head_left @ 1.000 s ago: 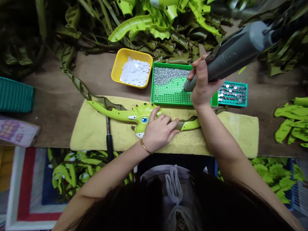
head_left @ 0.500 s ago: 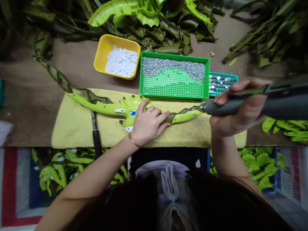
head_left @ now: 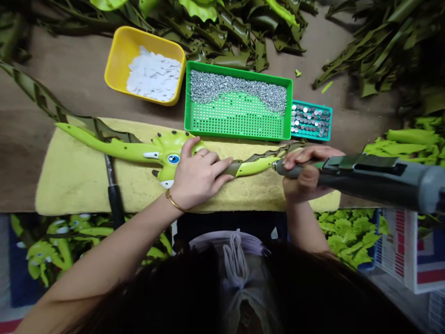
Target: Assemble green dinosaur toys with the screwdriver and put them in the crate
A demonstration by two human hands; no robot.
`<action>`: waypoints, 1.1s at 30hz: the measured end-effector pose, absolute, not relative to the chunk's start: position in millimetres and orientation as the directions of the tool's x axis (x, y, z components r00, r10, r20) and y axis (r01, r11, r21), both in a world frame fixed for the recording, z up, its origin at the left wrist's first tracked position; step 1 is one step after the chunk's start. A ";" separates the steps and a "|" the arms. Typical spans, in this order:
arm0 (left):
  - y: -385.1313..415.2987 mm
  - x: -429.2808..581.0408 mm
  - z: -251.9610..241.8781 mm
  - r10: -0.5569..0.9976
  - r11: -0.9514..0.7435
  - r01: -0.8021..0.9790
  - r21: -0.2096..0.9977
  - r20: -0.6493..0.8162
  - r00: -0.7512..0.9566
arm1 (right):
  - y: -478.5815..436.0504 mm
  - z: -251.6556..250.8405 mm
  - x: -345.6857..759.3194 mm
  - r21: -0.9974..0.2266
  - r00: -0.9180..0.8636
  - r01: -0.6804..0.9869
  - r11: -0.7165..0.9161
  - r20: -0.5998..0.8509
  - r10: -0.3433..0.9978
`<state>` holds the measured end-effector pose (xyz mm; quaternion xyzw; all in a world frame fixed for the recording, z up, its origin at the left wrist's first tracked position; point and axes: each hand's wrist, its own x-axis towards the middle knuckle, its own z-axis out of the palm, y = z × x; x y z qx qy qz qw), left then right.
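Observation:
Across the yellow cloth lies a lime-green plastic toy dinosaur [head_left: 132,152], with a frilled head, a blue eye and white horns. My left hand [head_left: 200,178] rests over the part just behind its head, fingers bent around it, holding it down. In my right hand [head_left: 306,174] is a grey and black electric screwdriver [head_left: 375,181], held nearly level. Its tip touches or nearly touches the thin right end of the toy. An olive-green plastic strip [head_left: 78,119] runs along behind the toy and out to the left.
Behind the cloth [head_left: 79,185] stand a yellow tub [head_left: 110,69] of white discs, a green tray [head_left: 239,118] of small screws and a teal tray [head_left: 311,135] of metal discs. A black-handled tool [head_left: 114,199] lies at the left. Olive plastic parts [head_left: 232,28] heap up behind.
The right hand's screwdriver has come down and leftward, with its tip now at the toy's right end. The whole view has shifted, so the table's things sit further left.

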<state>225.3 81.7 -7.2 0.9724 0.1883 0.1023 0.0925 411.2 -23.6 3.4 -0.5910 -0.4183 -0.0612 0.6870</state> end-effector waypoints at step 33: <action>80.1 224.7 -0.5 0.424 -0.879 0.379 0.290 0.111 0.899 | 64.4 48.7 401.5 -0.830 0.722 0.469 0.303 0.558 0.410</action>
